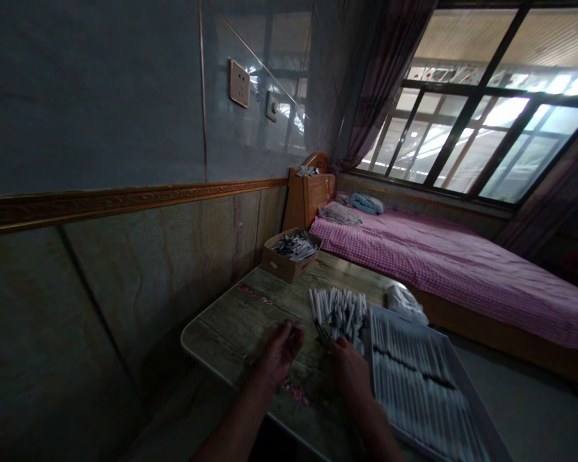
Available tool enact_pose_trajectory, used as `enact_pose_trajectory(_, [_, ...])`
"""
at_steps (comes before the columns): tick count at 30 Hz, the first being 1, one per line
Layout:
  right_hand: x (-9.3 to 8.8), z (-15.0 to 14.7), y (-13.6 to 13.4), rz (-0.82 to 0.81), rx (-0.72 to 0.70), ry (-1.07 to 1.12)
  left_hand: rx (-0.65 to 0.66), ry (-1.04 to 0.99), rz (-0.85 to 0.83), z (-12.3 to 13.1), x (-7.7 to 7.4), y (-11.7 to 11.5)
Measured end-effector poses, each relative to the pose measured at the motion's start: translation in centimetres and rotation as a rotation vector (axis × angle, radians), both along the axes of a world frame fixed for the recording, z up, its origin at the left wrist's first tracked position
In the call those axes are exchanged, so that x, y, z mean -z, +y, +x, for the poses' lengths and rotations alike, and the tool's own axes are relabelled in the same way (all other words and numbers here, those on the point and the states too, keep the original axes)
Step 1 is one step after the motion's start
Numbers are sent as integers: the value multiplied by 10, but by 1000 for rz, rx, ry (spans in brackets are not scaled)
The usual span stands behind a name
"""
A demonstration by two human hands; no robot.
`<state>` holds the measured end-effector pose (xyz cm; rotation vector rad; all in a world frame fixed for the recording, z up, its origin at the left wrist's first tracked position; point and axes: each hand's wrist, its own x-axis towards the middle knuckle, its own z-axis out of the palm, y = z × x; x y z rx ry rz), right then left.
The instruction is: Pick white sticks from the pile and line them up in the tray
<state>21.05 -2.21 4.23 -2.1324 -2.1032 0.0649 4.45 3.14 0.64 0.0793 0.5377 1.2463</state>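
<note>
In the head view my left hand (280, 354) hovers over the table, fingers loosely curled and apart. A faint pale spot shows at its fingertips, too blurred to name. To its right, my right hand (350, 369) has its fingers closed around the ends of thin dark pens (322, 333). These lie at the near left edge of a loose pile of white pens (340, 305). Right beside that hand lies a shallow pale tray (457, 356), filled with white pens in two rows, dark parts showing between the rows.
A cardboard box (280, 264) full of pens stands at the table's far left corner, by the wall. A white plastic bag (405, 303) lies behind the tray. Past the table (221, 321) is a bed (443, 256) with a pink checked cover.
</note>
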Motion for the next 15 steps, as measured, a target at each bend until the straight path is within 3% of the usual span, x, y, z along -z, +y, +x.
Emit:
enact_pose_trajectory(6, [12,-3,4,78,-12,23,10,94,115,5,1,-4])
enact_pose_trajectory(15, [46,-13,-5,362,88,987,31,221,170,12,2,-10])
